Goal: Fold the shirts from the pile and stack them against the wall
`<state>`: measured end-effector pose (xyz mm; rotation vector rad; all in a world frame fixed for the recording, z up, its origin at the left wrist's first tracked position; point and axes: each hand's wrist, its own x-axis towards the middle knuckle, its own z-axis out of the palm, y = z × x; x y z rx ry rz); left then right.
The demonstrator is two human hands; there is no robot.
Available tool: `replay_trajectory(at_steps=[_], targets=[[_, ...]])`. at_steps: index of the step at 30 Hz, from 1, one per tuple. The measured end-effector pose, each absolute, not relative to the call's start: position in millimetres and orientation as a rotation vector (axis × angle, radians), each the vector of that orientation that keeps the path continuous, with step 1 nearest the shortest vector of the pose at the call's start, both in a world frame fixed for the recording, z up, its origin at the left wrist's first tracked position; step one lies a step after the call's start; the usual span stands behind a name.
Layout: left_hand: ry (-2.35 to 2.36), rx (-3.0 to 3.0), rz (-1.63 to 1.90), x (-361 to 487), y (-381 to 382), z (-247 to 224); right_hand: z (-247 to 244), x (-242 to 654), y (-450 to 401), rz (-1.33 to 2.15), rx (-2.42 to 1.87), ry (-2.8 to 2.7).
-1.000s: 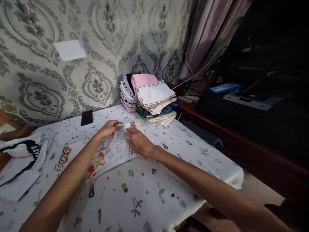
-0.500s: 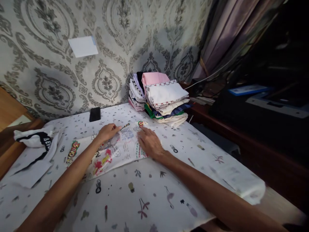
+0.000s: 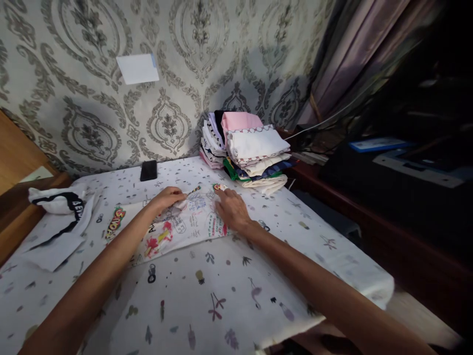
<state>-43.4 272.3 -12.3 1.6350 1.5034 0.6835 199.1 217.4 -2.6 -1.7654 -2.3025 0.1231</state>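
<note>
A white garment [image 3: 197, 224] with colourful printed lettering and drawings lies folded in a long strip on the bed-like surface. Its upper edge is lifted near my left hand [image 3: 168, 199], whose thumb and fingers are closed in a pinch on the cloth. My right hand [image 3: 232, 209] rests palm down at the garment's right end, fingers stretched out over the fabric. My left forearm hides part of the garment's left half. The printed sheet [image 3: 177, 296] under it carries small plant and fruit motifs.
A tall stack of folded clothes [image 3: 256, 143] stands at the back, near the wall. A black phone [image 3: 149, 170] lies left of it. At far left is a crumpled white-and-black garment [image 3: 62, 222]. Dark furniture [image 3: 399, 217] borders the right side.
The view has shifted slightly. My left hand still pinches the garment's upper edge, with the cloth there a little more raised. My right hand stays at the right end.
</note>
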Motion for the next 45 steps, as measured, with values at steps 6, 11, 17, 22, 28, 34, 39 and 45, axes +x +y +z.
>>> replay_trajectory(at_steps=[6, 11, 17, 22, 28, 34, 39, 45], targets=[[1.717, 1.473, 0.595, -35, 271, -5, -2, 173, 269, 0.289, -1.831, -2.247], [1.639, 1.490, 0.545, -39, 273, -6, -10, 163, 302, 0.395, -1.871, -2.167], [1.648, 1.856, 0.674, -53, 277, -21, -17, 173, 307, 0.380, -1.766, -2.053], [1.721, 2.152, 0.609, -55, 277, -29, -15, 179, 301, 0.419, -1.623, -2.056], [1.757, 2.206, 0.482, -61, 273, -25, -11, 197, 268, 0.251, -1.240, -2.386], [2.033, 2.375, 0.393, -46, 251, -15, 0, 208, 235, 0.191, -1.137, -2.569], [1.561, 2.610, 0.454, -17, 236, -34, -26, 185, 229, 0.085, -1.142, -2.519], [1.506, 2.510, 0.170, -35, 230, -49, -65, 182, 230, -0.061, -1.133, -2.612]])
